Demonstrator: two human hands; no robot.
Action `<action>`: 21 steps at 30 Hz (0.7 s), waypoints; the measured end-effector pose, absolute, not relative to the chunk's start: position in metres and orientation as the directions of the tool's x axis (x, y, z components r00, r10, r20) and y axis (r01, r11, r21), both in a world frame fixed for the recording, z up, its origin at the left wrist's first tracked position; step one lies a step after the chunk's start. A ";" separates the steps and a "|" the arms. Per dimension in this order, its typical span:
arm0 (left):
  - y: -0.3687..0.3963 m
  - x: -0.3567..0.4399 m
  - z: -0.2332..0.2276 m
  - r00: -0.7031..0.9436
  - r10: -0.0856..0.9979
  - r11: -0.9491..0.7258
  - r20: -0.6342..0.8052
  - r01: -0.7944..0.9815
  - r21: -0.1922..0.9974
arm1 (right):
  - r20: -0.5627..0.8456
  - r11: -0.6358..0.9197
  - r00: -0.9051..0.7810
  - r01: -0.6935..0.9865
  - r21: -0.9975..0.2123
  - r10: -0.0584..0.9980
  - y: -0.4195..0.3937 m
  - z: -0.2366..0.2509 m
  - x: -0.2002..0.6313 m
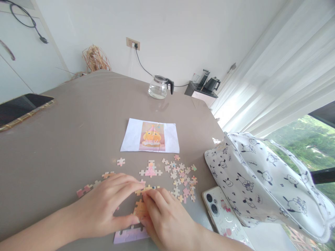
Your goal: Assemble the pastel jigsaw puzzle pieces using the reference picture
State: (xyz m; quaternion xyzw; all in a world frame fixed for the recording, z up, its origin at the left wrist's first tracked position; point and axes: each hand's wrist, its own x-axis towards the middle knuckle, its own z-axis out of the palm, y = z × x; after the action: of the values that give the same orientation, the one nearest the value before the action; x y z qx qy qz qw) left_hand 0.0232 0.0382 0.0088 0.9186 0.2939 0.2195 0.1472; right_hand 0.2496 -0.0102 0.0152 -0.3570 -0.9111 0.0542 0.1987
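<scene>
My left hand [104, 204] lies low over the table with its fingers stretched out. Its thumb touches the edge of an orange joined puzzle section [139, 208], and its fingertips reach a yellow puzzle strip [144, 189]. My right hand [167, 219] is bent over the same orange section, its fingers pinched together at a puzzle piece that they mostly cover. A lilac and pink puzzle strip [128, 235] lies below, partly hidden by the right hand. Just beyond the hands is a pink, hat-shaped joined section [150, 169].
Loose puzzle pieces [180, 174] are scattered at right. More pieces [89, 187] lie at left. A paper with a printed picture [131, 137] is farther up. A glass pot [158, 87], dark phone [23, 106], white phone [222, 212] and patterned bag [251, 177] stand around.
</scene>
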 end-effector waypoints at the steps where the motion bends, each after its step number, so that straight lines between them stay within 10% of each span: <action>1: 0.040 0.023 0.010 0.741 0.590 -0.797 0.321 0.470 0.379 | 0.321 0.736 -0.663 0.625 -0.258 0.676 -0.010 0.016 0.250; 21: 0.032 0.029 0.000 0.640 0.693 -0.700 0.331 0.487 0.523 | 0.327 0.618 -0.535 0.742 -0.259 0.779 0.002 0.038 0.276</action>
State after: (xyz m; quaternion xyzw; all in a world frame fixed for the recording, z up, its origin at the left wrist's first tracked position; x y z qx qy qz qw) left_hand 0.0286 0.0321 0.0001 0.8839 0.3339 0.2617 0.1967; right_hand 0.2756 0.0015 0.0384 -0.4347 -0.8749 0.0443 0.2089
